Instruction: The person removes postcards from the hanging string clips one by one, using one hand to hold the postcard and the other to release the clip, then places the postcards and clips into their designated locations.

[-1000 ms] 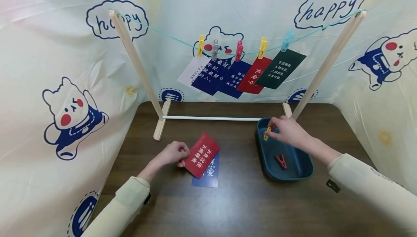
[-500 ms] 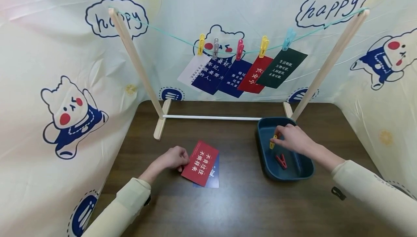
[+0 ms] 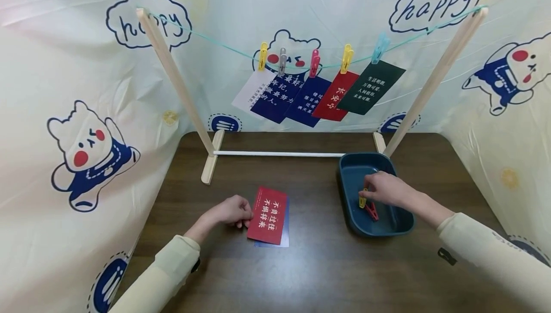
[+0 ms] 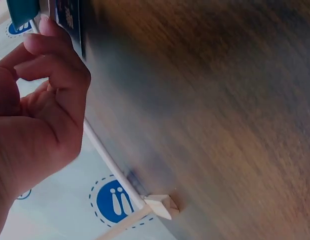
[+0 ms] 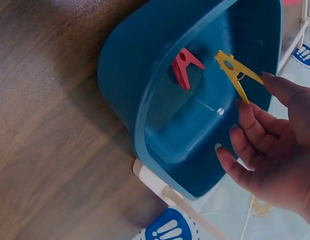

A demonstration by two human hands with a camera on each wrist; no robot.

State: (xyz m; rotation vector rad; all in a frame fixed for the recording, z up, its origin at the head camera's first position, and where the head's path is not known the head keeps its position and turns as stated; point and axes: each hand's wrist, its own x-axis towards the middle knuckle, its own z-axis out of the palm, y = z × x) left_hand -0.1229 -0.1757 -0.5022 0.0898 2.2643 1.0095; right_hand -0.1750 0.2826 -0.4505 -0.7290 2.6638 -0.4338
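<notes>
My left hand (image 3: 231,210) pinches the left edge of a red card (image 3: 268,215) with white lettering. The red card overlaps a blue card (image 3: 286,229), leaving only its right and lower edges showing in the head view. Over the dark blue plastic basin (image 3: 349,224), my right hand (image 3: 389,189) holds a yellow clothespin (image 5: 233,70) by its two handle ends, between thumb and finger. In the right wrist view the clothespin's tip points down into the basin. A red clothespin (image 5: 183,67) lies on the basin floor.
Behind, a wooden post (image 3: 174,78) and a second post (image 3: 439,78) carry a green string (image 3: 224,45). Several cards hang from it on clothespins, a dark green card (image 3: 372,87) at the right end. A white rod (image 3: 280,153) joins the stand's feet.
The red card has turned more upright and now covers more of the blue card. My right hand has moved toward me with the yellow clothespin, closer to the red one.
</notes>
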